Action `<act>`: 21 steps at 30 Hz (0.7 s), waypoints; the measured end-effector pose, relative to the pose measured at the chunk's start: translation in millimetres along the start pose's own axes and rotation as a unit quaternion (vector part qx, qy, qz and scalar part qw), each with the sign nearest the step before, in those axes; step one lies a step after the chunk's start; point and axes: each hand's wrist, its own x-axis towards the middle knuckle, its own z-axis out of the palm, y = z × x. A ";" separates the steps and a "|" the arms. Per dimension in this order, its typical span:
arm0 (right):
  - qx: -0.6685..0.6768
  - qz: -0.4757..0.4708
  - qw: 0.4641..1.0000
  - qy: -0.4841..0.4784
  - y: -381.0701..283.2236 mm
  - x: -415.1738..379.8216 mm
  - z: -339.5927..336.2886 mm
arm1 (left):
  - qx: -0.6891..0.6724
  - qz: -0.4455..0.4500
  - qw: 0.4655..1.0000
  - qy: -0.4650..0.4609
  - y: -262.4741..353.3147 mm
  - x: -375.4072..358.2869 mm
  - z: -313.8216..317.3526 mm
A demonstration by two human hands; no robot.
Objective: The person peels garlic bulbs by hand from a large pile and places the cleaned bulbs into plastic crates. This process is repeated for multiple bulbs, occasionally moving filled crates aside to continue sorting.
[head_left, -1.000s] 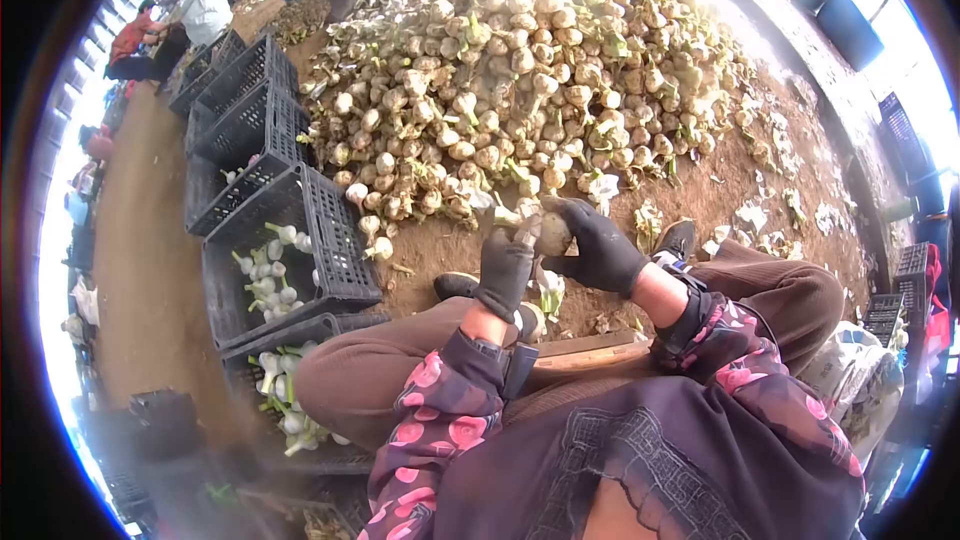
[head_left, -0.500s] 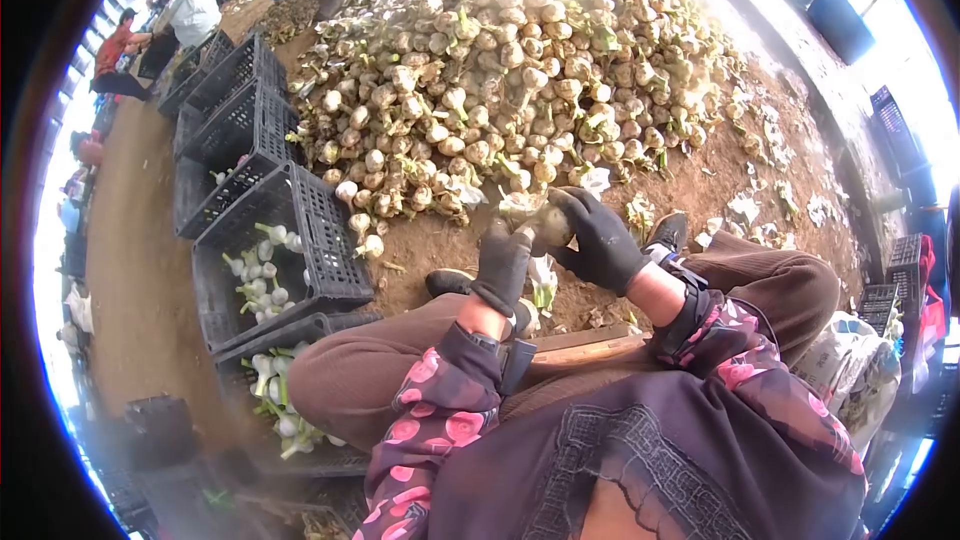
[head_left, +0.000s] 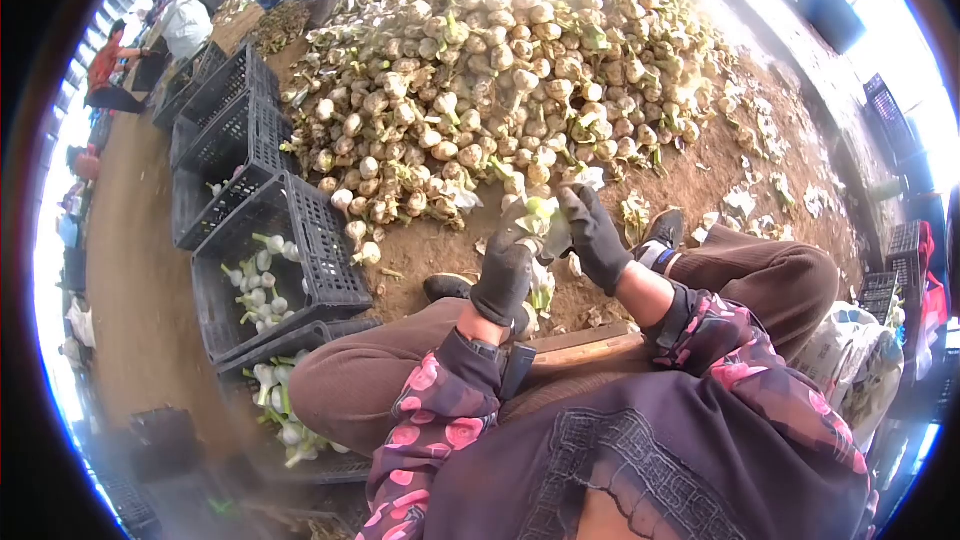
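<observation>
Both hands wear dark gloves and meet in front of the heap. My left hand [head_left: 505, 270] is closed around a garlic bulb [head_left: 541, 212], whose pale greenish-white side faces up between the hands. Close against the bulb's right side is my right hand [head_left: 597, 242], its fingers drawn together; what they pinch is hidden by blur and the fingers. Beneath the hands, a piece of pale green-white leafy garlic [head_left: 542, 285] lies near the ground. Beyond them spreads a large heap of unpeeled garlic bulbs [head_left: 480, 80].
On the left, black plastic crates [head_left: 335, 245] stand in a row, some holding cleaned white garlic [head_left: 262, 285]. A wooden board [head_left: 590, 350] lies between my legs. Loose skins [head_left: 740, 202] litter the ground at right, near a white sack [head_left: 850, 360]. Other people [head_left: 185, 20] are at far left.
The bulb has turned from a dirty brownish side to a paler, greenish-white one. My right hand has shifted slightly left, its fingers now pointing upward beside the bulb.
</observation>
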 end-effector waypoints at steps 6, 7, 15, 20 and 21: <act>0.323 0.276 0.901 -0.090 -36.9 -8.3 -1.5 | -0.358 -0.305 0.882 -0.009 -3.3 -0.9 -6.1; 0.244 0.182 0.941 -0.149 -34.2 -9.5 -7.5 | -0.276 -0.319 0.906 -0.042 -13.4 -3.8 -7.8; 0.252 0.127 0.928 -0.243 -35.9 12.9 -41.0 | 0.345 -0.287 0.787 -0.423 -44.6 -32.8 17.2; 0.270 0.126 0.946 -0.126 -17.3 0.6 -44.8 | -0.190 -0.358 0.909 -0.098 2.6 1.1 -2.1; 0.278 0.132 0.944 -0.123 -15.4 0.3 -40.4 | -0.285 -0.346 0.890 -0.089 -0.7 -3.6 4.7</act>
